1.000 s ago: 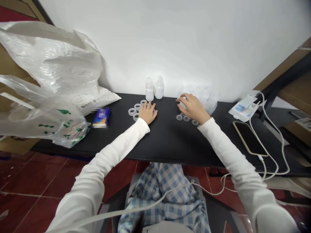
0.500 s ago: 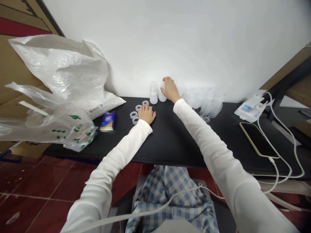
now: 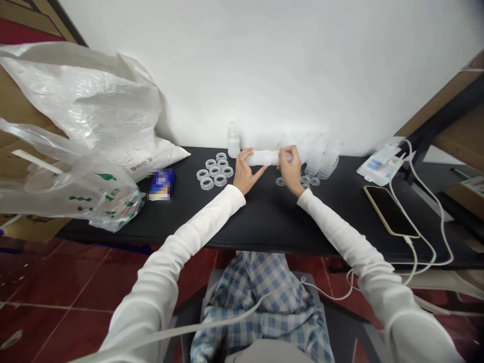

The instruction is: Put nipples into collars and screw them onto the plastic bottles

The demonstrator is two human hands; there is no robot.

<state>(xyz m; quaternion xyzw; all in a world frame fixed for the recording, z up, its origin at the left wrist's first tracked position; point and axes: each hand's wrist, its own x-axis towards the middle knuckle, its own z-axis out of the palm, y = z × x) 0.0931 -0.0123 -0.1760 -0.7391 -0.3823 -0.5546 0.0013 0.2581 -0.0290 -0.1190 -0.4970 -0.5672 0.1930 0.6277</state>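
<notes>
A white, translucent baby bottle (image 3: 260, 158) lies sideways in the air just above the table, held between both hands. My left hand (image 3: 245, 174) grips its left end, thumb below and fingers over the top. At the other end, my right hand (image 3: 291, 169) pinches the bottle with curled fingers, which hide that end. Behind my left hand a similar bottle (image 3: 233, 146) stands upright with a clear domed cap. Several translucent rings (image 3: 207, 188) lie flat to the left of my left hand. Thin clear discs (image 3: 314, 181) lie near my right wrist.
Clear domed pieces and pale bottles (image 3: 328, 164) stand along the wall at right. A phone (image 3: 391, 210) with a white cable lies on the black table (image 3: 260, 227). To the left are a blue packet (image 3: 162, 184), a plastic bag (image 3: 109, 199) and a large white sack (image 3: 113, 111).
My right hand has brought one standing bottle forward from the wall and tipped it sideways. My left hand has left the rings and moved right to grip the bottle.
</notes>
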